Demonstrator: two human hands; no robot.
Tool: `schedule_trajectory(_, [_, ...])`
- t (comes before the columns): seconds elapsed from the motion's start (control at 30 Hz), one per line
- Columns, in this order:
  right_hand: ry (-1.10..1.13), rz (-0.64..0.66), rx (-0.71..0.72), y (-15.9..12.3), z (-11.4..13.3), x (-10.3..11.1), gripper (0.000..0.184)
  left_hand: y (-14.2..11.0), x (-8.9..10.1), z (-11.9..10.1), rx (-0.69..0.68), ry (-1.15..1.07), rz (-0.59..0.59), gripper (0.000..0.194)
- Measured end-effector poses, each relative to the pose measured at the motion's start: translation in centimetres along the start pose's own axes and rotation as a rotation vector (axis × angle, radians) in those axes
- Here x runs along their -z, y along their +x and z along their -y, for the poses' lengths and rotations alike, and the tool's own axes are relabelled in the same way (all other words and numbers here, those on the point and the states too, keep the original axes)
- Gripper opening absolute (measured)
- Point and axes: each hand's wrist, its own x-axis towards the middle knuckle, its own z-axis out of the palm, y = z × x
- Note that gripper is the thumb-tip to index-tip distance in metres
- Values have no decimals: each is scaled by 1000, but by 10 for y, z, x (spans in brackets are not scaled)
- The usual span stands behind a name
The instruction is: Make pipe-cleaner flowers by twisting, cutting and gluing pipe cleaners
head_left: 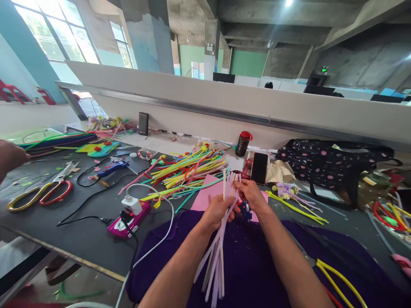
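Note:
A loose bundle of pale lilac and white pipe cleaners [218, 261] slants down from my hands over the purple cloth [260, 261]. My left hand [220, 210] is closed around the middle of the bundle. Higher up, my right hand [252, 194] pinches the upper ends of the stems between thumb and fingers. Beneath the hands lies a pink sheet [205, 193]. A small blue device with a red light [245, 211] sits just below my right hand, partly hidden by it.
Many coloured pipe cleaners [189, 169] are heaped behind my hands. To the left are a magenta power strip [141, 220], a blue glue gun [112, 170] and large scissors [56, 190]. A phone [258, 168], a bottle [243, 144] and a patterned bag [321, 164] stand at the back. Another person's hand [11, 158] shows at left.

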Motion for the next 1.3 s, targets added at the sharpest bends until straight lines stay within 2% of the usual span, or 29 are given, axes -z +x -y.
schedule_trajectory(0.27, [70,57,-61,-1,1,2,33,-5,-1,-6,69,-60,105,37])
schedule_trajectory(0.47, [11,28,3,-2,2,-1,30,-1,2,-3,78,-82,101,34])
schedule_trajectory(0.67, [6,-1,58,-3,2,-3,27,0,2,-4,44,-100,11,29])
schedule_trajectory(0.87, [-25,0,33,-2,0,-3,28,-3,2,-6,46,-68,74,33])
schedule_trajectory(1.1, [-28,-134,51,-3,6,-2,25,-1,4,-6,83,-158,29,28])
schedule_trajectory(1.3, [-52,-49,53,-9,11,-10,25,-1,2,-5,70,-89,35,27])
